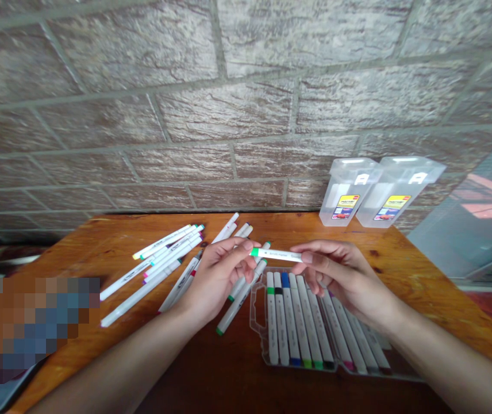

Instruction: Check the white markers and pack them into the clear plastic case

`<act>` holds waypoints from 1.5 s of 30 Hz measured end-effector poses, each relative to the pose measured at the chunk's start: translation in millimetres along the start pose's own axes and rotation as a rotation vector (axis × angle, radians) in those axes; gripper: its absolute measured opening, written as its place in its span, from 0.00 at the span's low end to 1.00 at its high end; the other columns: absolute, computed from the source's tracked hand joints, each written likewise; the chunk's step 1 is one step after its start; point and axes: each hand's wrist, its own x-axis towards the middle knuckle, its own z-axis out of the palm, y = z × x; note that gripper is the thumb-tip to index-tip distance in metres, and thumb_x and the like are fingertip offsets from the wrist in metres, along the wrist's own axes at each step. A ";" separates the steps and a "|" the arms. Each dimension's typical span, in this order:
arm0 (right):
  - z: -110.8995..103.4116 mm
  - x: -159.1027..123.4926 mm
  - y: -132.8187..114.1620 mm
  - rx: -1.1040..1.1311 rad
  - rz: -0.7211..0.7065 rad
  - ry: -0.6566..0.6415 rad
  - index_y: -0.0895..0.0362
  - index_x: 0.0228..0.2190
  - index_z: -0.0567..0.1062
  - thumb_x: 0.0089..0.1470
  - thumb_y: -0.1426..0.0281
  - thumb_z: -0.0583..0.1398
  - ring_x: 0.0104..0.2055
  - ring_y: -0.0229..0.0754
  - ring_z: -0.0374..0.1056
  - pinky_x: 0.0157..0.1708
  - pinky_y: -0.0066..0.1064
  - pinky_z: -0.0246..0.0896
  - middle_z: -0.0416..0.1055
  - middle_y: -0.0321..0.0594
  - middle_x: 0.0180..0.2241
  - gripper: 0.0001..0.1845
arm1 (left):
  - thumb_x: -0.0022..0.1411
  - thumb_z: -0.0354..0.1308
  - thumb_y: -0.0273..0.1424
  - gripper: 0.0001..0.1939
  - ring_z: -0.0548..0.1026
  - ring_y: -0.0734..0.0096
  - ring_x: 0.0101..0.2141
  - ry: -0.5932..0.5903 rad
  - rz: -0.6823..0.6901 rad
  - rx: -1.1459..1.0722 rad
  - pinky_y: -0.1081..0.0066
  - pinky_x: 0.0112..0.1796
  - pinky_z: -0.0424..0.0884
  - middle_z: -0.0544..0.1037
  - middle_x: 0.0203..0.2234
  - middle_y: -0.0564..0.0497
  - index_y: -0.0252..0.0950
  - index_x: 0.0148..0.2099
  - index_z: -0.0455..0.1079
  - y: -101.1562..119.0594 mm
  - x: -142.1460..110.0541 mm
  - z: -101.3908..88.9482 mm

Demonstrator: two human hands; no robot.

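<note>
- Head view, your hands: your right hand (343,279) pinches the white marker (276,255) near its far end between thumb and forefinger, the other fingers curled below. Your left hand (216,280) is curled, its fingertips (246,246) at the marker's green end, though you can't tell whether they grip it.
- The marker lies roughly level in the air between your hands, above the near-left corner of the tray, its green end toward your left hand.
- Just under your right hand sits an open clear plastic case (258,325), holding a row of white markers (291,322) side by side, with coloured ends such as blue, green and pink facing you.
- Just beside your left hand, two loose white markers (243,296) lie slanted against the case's left edge.
- Farther left, more loose white markers (166,253) lie in a scattered heap, some crossing, on the orange-brown wooden table (384,270).
- At the table's far right, two clear plastic containers (371,192) stand upright side by side, each with a yellow-and-red label, against the stone-patterned wall (142,115).
- A pixelated patch (22,328) hides the lower left corner, so you can't tell what is there.
</note>
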 end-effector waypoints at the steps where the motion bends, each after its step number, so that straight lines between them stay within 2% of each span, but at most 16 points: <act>1: 0.4 -0.2 -0.8 0.015 0.000 -0.005 0.54 0.42 0.87 0.58 0.65 0.71 0.21 0.32 0.68 0.21 0.24 0.66 0.84 0.43 0.32 0.10 | 0.64 0.68 0.35 0.10 0.71 0.79 0.21 0.003 -0.003 -0.005 0.77 0.26 0.67 0.75 0.22 0.53 0.32 0.34 0.80 0.0 0.0 -0.4; 6: 1.2 -0.7 -2.8 0.059 0.024 -0.051 0.54 0.43 0.87 0.58 0.65 0.70 0.21 0.35 0.71 0.22 0.26 0.70 0.85 0.46 0.35 0.11 | 0.62 0.70 0.35 0.10 0.70 0.80 0.21 0.032 -0.021 -0.026 0.77 0.26 0.66 0.75 0.22 0.54 0.32 0.38 0.80 0.1 0.3 -1.5; 10: 0.1 -0.8 -1.9 0.067 0.024 -0.081 0.53 0.45 0.86 0.59 0.64 0.70 0.22 0.36 0.74 0.23 0.27 0.71 0.86 0.46 0.37 0.13 | 0.62 0.70 0.36 0.10 0.70 0.79 0.21 0.033 -0.015 -0.033 0.77 0.26 0.66 0.75 0.22 0.54 0.32 0.37 0.80 0.0 1.0 -1.5; 16: -0.5 -1.4 -2.5 0.058 0.012 -0.096 0.54 0.45 0.86 0.58 0.61 0.70 0.22 0.38 0.75 0.21 0.28 0.70 0.86 0.48 0.36 0.16 | 0.62 0.70 0.36 0.10 0.70 0.79 0.21 0.037 -0.014 -0.038 0.77 0.26 0.66 0.75 0.22 0.54 0.33 0.37 0.79 -0.4 2.4 -1.8; 28: 0.6 -0.9 -4.1 0.103 0.047 -0.067 0.55 0.44 0.87 0.56 0.68 0.67 0.21 0.40 0.76 0.21 0.29 0.69 0.86 0.51 0.36 0.15 | 0.62 0.70 0.35 0.09 0.70 0.80 0.21 0.048 -0.005 -0.049 0.78 0.26 0.66 0.75 0.22 0.54 0.33 0.37 0.79 -0.7 1.2 -1.0; 34: -0.4 -1.6 -3.3 0.054 0.048 -0.045 0.57 0.45 0.87 0.58 0.67 0.64 0.21 0.41 0.75 0.20 0.30 0.68 0.86 0.52 0.36 0.16 | 0.62 0.70 0.35 0.10 0.69 0.80 0.21 0.045 0.001 -0.034 0.77 0.26 0.66 0.75 0.22 0.54 0.33 0.37 0.79 -1.0 0.7 -2.6; 38: 0.1 -1.1 -2.5 -0.025 -0.059 -0.048 0.53 0.45 0.86 0.58 0.65 0.68 0.22 0.38 0.74 0.22 0.30 0.70 0.86 0.47 0.36 0.14 | 0.63 0.69 0.35 0.09 0.70 0.80 0.21 0.045 0.006 -0.019 0.77 0.26 0.66 0.75 0.22 0.54 0.33 0.37 0.80 -0.9 1.2 -1.5; 41: 3.1 -0.8 -3.4 -0.137 -0.108 0.005 0.52 0.45 0.86 0.58 0.65 0.70 0.21 0.35 0.72 0.21 0.27 0.69 0.85 0.43 0.34 0.13 | 0.64 0.68 0.35 0.09 0.70 0.80 0.21 0.040 0.009 -0.007 0.77 0.26 0.66 0.75 0.22 0.54 0.33 0.37 0.80 -1.2 0.8 -1.0; 45: 6.7 0.3 -3.5 -0.206 -0.116 0.056 0.56 0.44 0.85 0.59 0.61 0.69 0.20 0.34 0.71 0.20 0.27 0.69 0.84 0.43 0.32 0.14 | 0.65 0.68 0.35 0.09 0.70 0.80 0.21 0.034 0.020 0.006 0.77 0.26 0.66 0.75 0.22 0.55 0.33 0.36 0.80 -1.7 -0.1 -0.7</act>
